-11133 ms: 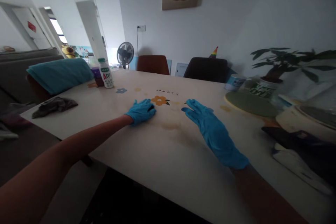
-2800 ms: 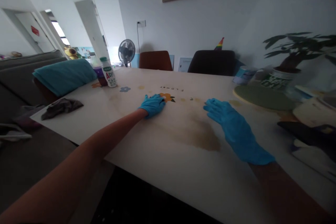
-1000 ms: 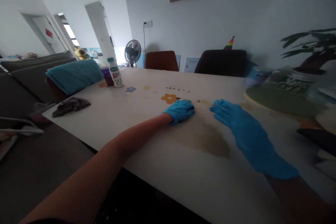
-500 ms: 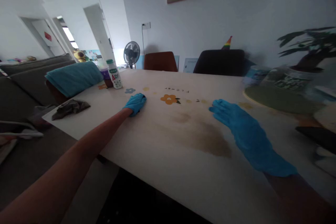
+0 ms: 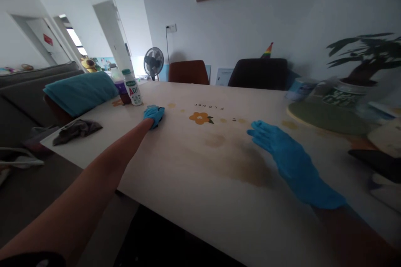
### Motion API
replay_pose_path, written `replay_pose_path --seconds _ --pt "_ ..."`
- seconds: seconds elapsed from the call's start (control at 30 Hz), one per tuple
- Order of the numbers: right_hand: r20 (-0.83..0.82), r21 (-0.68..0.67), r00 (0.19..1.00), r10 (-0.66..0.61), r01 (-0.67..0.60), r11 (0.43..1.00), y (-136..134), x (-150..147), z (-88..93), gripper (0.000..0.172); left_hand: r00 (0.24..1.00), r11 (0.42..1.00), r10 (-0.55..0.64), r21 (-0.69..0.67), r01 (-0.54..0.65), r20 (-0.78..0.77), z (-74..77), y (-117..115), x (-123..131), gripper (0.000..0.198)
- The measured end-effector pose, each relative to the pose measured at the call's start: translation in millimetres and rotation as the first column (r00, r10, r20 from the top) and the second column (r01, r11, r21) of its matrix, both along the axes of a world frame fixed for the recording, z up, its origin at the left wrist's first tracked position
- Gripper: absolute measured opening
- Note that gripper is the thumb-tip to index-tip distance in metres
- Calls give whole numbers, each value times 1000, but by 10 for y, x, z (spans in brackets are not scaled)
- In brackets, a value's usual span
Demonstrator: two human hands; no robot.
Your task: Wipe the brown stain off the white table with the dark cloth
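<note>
Both my hands wear blue gloves and rest on a pale table (image 5: 175, 187) printed with small flowers. My left hand (image 5: 153, 114) is stretched far out to the left, fingers curled down against the tabletop; whatever is under them is hidden. It lies just right of a white bottle (image 5: 133, 87) with a green cap and left of an orange flower print (image 5: 199, 117). My right hand (image 5: 283, 154) lies flat on the table, fingers spread, holding nothing. A brown smeared stain (image 5: 247, 169) spreads just left of it, with a fainter spot (image 5: 215, 140) beyond.
A dark crumpled cloth (image 5: 77, 129) lies at the table's left edge beside a teal cushion (image 5: 79, 91). A purple bottle (image 5: 120, 87) stands behind the white one. A potted plant (image 5: 355, 71), a green mat (image 5: 326, 119) and dark items crowd the right. Two chairs (image 5: 258, 74) face the far side.
My left hand has slid from beside the stain in the middle leftward and farther away, to near the white bottle. My right hand has stayed flat in place.
</note>
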State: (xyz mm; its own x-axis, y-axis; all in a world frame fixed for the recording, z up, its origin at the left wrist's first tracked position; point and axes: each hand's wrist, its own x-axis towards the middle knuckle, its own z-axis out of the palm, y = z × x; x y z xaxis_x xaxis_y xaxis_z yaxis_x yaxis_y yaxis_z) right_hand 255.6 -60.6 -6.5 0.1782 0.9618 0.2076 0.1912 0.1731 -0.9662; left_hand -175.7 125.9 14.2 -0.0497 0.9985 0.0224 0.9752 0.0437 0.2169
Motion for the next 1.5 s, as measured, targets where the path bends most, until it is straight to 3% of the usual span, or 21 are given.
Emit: replay_pose_path --seconds 0.1,0.27,0.47,0.6,0.73,0.9,1.1,1.3,1.5 --pt "25 15 1000 16 -16 1000 -56 24 71 43 998 998 -44 -32 45 41 -54 3 415 63" --pt "78 33 996 33 -36 999 -82 27 135 44 954 959 -278 -19 282 113 -130 -108 1226 50" --pt "73 25 996 43 -45 999 -54 31 119 32 886 893 -442 -22 449 140 -222 -317 2021 54" --pt "17 37 1000 -1 0 999 0 5 34 44 818 825 -560 1 565 130 -279 -556 2355 63" --pt "-27 -10 1000 10 -10 1000 15 6 46 55 784 784 -617 -36 620 67 -233 -757 2436 54" --pt "-30 6 1000 -2 2 1000 57 5 -10 56 774 774 -633 -44 632 -20 -179 -900 2164 50" --pt "-27 77 999 -22 24 997 132 -12 -126 52 835 832 -549 -106 545 -20 -160 -1071 1388 51" --pt "14 62 998 61 -61 996 -46 36 110 34 961 954 -273 -141 264 -44 -4 -1016 392 53" --pt "-10 95 999 33 -32 995 19 -6 10 34 996 997 -59 -56 55 -65 10 -839 -540 52"
